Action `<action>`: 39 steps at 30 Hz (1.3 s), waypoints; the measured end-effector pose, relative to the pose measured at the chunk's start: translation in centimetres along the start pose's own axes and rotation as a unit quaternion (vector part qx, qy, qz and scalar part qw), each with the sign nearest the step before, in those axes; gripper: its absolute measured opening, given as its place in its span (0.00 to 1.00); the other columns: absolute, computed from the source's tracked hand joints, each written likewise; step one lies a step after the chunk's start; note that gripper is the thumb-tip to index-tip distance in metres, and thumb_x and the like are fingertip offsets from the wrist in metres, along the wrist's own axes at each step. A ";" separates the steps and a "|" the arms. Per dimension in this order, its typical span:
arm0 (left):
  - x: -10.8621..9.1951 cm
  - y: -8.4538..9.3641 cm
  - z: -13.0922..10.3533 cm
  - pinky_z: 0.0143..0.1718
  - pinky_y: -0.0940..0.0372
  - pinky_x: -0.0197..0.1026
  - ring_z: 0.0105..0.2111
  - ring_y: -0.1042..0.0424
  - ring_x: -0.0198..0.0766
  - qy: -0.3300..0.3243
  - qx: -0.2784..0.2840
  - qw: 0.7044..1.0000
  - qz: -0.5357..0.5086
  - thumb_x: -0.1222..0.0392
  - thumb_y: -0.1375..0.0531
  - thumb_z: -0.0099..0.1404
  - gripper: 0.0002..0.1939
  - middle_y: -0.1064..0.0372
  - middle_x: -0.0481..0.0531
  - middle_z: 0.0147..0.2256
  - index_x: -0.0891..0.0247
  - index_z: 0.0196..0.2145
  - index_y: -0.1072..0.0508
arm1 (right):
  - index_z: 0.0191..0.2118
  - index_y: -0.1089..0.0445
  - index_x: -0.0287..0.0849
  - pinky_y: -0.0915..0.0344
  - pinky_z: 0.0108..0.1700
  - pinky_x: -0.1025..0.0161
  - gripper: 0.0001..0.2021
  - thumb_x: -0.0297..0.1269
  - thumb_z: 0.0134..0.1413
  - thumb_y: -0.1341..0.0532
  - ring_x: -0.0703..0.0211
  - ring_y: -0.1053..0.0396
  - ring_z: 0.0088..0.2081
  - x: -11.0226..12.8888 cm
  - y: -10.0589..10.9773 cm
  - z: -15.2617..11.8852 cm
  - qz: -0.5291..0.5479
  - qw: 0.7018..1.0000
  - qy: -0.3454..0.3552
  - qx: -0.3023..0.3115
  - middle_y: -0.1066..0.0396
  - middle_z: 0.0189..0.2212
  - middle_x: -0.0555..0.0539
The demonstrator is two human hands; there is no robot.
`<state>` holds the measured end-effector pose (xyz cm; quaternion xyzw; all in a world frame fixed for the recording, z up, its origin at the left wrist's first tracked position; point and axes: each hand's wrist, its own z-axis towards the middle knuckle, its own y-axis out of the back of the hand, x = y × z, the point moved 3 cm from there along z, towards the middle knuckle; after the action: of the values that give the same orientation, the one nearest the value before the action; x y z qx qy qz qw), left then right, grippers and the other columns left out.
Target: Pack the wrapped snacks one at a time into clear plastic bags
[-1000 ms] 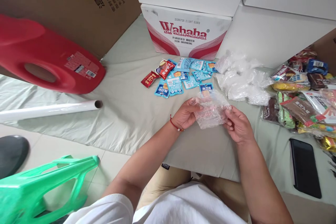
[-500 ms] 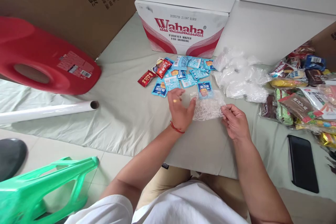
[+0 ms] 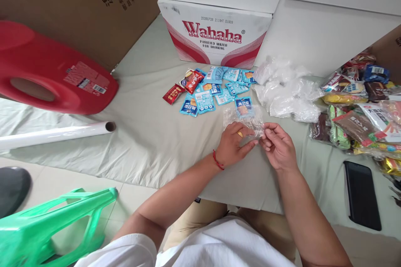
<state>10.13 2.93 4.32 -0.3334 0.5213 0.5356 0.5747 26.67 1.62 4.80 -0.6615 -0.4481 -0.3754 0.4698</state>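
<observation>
A crumpled clear plastic bag (image 3: 230, 117) lies on the cloth in front of me. My right hand (image 3: 278, 145) pinches its near right corner between thumb and fingers. Over the bag's near edge reaches my left hand (image 3: 235, 142), fingers stretched toward the right hand and thumb held apart from them; it touches the bag without a visible grip. A blue snack packet (image 3: 243, 107) overlaps the bag's far part; whether it is inside or under the film I cannot tell. Beyond are several light-blue packets (image 3: 205, 101) and two red packets (image 3: 173, 93).
Clear plastic bags (image 3: 286, 91) are heaped to the right, beside assorted wrapped snacks (image 3: 354, 127). A black phone (image 3: 362, 195) lies nearer. A Wahaba-style carton marked Wahaha (image 3: 216, 35) stands behind. Leftward are a red jug (image 3: 59, 79), a white roll (image 3: 62, 133) and a green stool (image 3: 62, 221).
My left hand has moved right and nearer to me, from beside the blue packets to the bag's near edge by my right hand. The right hand keeps hold of the bag.
</observation>
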 end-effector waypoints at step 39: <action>-0.6 9.5 -10.7 0.44 0.29 0.41 0.41 0.25 0.37 0.271 -0.280 0.842 -0.374 0.53 0.25 0.54 0.19 0.22 0.54 0.43 0.63 0.31 0.31 | 0.47 0.27 0.45 0.38 0.26 0.66 0.19 0.46 0.52 0.29 0.64 0.38 0.26 -1.0 6.4 -7.2 -0.184 0.982 0.003 -0.041 0.28 0.32 0.48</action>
<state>-1.56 -5.30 4.03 -0.7818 0.3200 0.2917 0.4487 31.83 -6.54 4.11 -0.5854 -0.5453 -0.4754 0.3659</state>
